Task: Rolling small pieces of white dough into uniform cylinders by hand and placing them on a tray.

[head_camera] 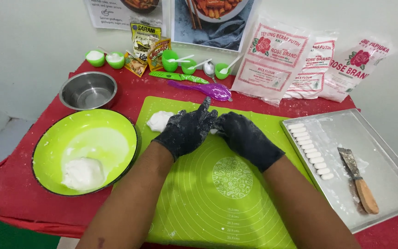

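Observation:
Both my hands wear black gloves dusted with flour and meet over a green silicone mat (208, 203). My left hand (187, 130) and my right hand (245, 138) press together on a small piece of white dough (213, 131), which is mostly hidden between the fingers. A larger lump of white dough (158, 121) lies on the mat just left of my left hand. A big green bowl (51, 147) at the left holds another white dough ball (83, 173).
A metal tray (388, 170) at the right carries a row of several small white dough pieces (309, 150) and a wooden-handled scraper (358, 180). Behind stand a steel bowl (88, 90), small green cups, a purple spoon (203, 88), and flour bags (272, 60).

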